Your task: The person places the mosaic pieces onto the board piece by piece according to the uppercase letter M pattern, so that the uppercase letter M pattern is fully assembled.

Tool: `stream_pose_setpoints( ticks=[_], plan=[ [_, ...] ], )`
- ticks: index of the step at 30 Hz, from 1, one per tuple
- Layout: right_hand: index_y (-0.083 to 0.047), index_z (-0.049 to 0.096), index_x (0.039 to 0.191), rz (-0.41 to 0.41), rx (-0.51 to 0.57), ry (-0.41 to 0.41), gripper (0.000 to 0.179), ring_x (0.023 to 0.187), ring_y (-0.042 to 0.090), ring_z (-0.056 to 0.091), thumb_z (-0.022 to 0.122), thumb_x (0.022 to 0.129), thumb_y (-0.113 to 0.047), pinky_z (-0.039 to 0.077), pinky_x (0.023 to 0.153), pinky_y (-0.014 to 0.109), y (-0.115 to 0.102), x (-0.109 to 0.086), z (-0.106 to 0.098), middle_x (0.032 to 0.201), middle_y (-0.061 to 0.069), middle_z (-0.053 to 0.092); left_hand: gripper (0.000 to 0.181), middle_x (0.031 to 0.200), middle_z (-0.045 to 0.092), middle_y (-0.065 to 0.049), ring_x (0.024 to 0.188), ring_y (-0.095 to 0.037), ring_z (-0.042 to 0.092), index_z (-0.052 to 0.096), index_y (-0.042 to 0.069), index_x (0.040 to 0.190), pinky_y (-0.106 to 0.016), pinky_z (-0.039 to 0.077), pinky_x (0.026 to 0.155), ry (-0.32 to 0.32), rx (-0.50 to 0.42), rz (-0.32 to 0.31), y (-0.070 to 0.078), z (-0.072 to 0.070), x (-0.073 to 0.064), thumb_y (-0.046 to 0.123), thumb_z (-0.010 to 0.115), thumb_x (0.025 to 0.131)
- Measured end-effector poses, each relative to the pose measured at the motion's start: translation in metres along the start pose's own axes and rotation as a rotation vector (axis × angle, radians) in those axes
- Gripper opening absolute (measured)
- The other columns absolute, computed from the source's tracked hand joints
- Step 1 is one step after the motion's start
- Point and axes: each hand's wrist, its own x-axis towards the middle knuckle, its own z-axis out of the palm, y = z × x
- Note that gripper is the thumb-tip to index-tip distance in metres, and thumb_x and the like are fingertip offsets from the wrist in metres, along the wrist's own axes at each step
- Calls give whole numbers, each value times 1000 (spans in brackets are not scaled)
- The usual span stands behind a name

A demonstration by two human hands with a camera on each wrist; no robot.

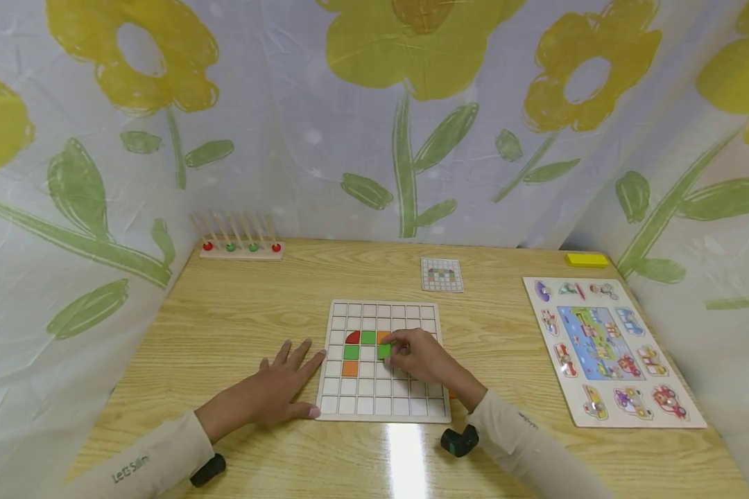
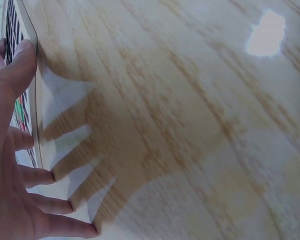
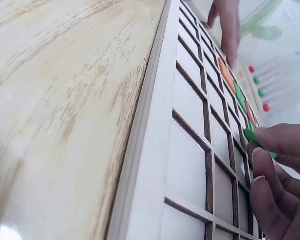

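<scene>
A wooden grid board lies on the table, and my right hand is over its right half. Between thumb and fingers it pinches a green square tile, seen tilted at the grid in the right wrist view. In the cells sit a red quarter-round tile, a green tile, an orange tile partly behind my fingers, a second green tile and a second orange tile. My left hand rests with spread fingers at the board's left edge, thumb on its corner.
Behind the board lies a small pattern card. A peg rack with red and green beads stands back left. On the right are a vehicle puzzle board and a yellow block. Something orange shows under my right wrist.
</scene>
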Motion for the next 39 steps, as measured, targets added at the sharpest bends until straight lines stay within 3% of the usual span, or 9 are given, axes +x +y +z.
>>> stream_pose_setpoints(
  ticks=[24,39],
  plan=[
    [-12,73,117,26,-75,-34,27,74,10,53,76,90,-12,45,71,27,-5,3,-2,83,-6,61,94,163,16,-30,143,-64,16,23,9,160,-84,30,94,8,7,4,0,0,0,60,62,92],
    [-12,76,111,50,-130,-8,25,76,11,54,78,87,-12,45,70,28,-7,3,-1,84,-7,63,93,163,16,-30,144,-64,16,23,9,160,-84,29,95,2,-3,-4,0,0,-1,59,62,92]
  ],
)
